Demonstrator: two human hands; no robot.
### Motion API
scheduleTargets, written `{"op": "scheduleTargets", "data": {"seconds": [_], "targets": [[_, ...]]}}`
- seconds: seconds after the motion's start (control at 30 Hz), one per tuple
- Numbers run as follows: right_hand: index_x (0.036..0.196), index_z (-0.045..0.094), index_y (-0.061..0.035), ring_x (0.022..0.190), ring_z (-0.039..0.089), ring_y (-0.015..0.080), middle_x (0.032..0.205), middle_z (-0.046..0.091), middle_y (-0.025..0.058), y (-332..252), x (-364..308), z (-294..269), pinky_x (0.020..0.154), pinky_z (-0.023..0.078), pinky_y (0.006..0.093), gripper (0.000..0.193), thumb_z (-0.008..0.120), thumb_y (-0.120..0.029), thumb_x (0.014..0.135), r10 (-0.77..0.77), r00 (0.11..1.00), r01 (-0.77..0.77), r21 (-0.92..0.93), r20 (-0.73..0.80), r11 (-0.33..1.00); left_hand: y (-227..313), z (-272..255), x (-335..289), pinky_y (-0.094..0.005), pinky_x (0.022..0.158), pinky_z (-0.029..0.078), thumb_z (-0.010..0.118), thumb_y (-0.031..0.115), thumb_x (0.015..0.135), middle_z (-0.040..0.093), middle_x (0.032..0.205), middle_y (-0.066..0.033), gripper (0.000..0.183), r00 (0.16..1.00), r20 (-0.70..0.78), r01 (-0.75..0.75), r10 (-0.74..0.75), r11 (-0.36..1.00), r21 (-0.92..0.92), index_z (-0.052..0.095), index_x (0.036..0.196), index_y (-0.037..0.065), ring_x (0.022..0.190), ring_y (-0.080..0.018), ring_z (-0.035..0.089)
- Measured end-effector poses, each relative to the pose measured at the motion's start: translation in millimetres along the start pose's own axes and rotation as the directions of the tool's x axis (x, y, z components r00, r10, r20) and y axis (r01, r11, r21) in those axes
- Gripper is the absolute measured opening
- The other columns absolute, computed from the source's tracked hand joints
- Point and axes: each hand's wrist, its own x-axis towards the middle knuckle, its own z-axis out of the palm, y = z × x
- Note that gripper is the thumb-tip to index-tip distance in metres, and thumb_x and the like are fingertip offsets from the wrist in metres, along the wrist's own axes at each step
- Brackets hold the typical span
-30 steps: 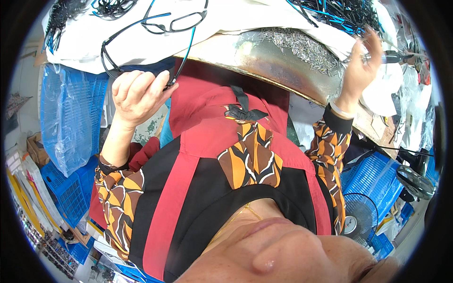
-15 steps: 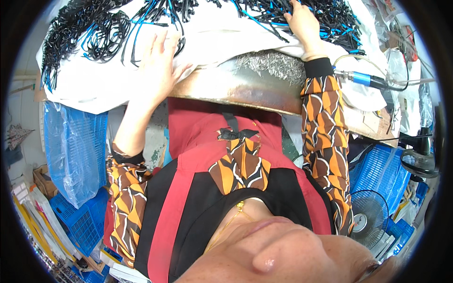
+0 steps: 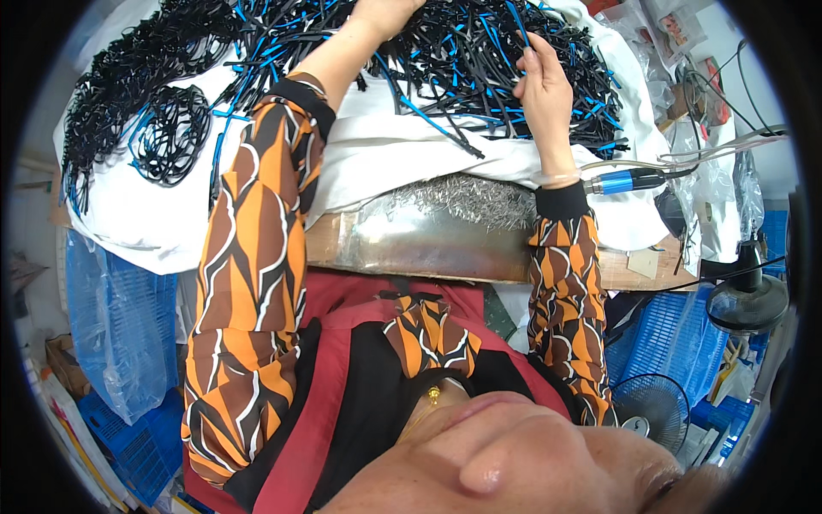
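Note:
A large heap of thin black cables with blue parts [image 3: 462, 51] lies on a white sheet [image 3: 368, 137] at the far side of the table. My left hand [image 3: 385, 13] reaches over the heap at the top edge, where its fingers are cut off from view. My right hand [image 3: 545, 90] is over the right part of the heap. Its thumb and fingers close on a black and blue cable [image 3: 516, 21] that runs up from them. A coiled bundle of the same cables [image 3: 171, 137] lies apart on the left of the sheet.
A metal tray [image 3: 411, 248] with silvery clippings [image 3: 462, 201] sits at the table's near edge. A blue-and-black tool with a cord [image 3: 629, 181] lies right of my right wrist. Blue crates [image 3: 668, 330] and a fan [image 3: 651, 411] stand lower right; a plastic-covered crate [image 3: 120, 317] stands left.
My left hand has moved from the white sheet up and right over the cable heap. My right hand has shifted down in view, and its fingers have closed on a cable. The view has tilted.

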Motion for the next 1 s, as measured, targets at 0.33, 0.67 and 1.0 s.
{"op": "scheduleTargets", "data": {"seconds": [0.33, 0.67, 1.0], "targets": [[0.116, 0.072, -0.0136, 0.071, 0.07, 0.0177, 0.076, 0.071, 0.0048, -20.0, 51.3, 48.7, 0.066, 0.054, 0.0335, 0.027, 0.053, -0.03, 0.105, -0.053, 0.975, 0.055, -0.004, 0.214, 0.998, -104.1, -86.1, 46.3, -0.0454, 0.097, 0.051, 0.046, 0.015, 0.098, 0.07, 0.114, -0.0231, 0.03, 0.868, -0.314, 0.184, -0.385, 0.837, -0.516, 0.067, 0.118, 0.006, 0.114, -0.0388, 0.065], [0.124, 0.07, -0.0208, 0.104, 0.071, 0.0354, 0.111, 0.075, 0.0138, 7.5, 96.3, 117.7, 0.088, 0.057, 0.0487, 0.032, 0.066, -0.025, 0.093, 0.071, 0.907, 0.313, -0.777, 0.416, 0.545, -135.2, -133.8, 31.5, -0.0422, 0.102, 0.05, 0.056, 0.01, 0.1, 0.071, 0.121, -0.0201, 0.031, 0.714, -0.47, 0.036, -0.52, 0.697, -0.716, 0.065, 0.128, 0.003, 0.115, -0.033, 0.066], [0.102, 0.072, -0.0013, 0.061, 0.057, 0.0027, 0.101, 0.078, 0.0037, -36.9, 84.0, 17.7, 0.054, 0.043, 0.0203, 0.035, 0.052, -0.029, 0.108, 0.115, 0.993, -0.115, 0.16, 0.009, 0.98, -129.6, -121.4, 17.7, -0.0385, 0.083, 0.055, 0.044, 0.027, 0.106, 0.071, 0.098, -0.0161, 0.04, 0.64, 0.385, 0.207, -0.665, -0.333, -0.92, 0.057, 0.122, -0.007, 0.095, -0.0312, 0.067]]}}
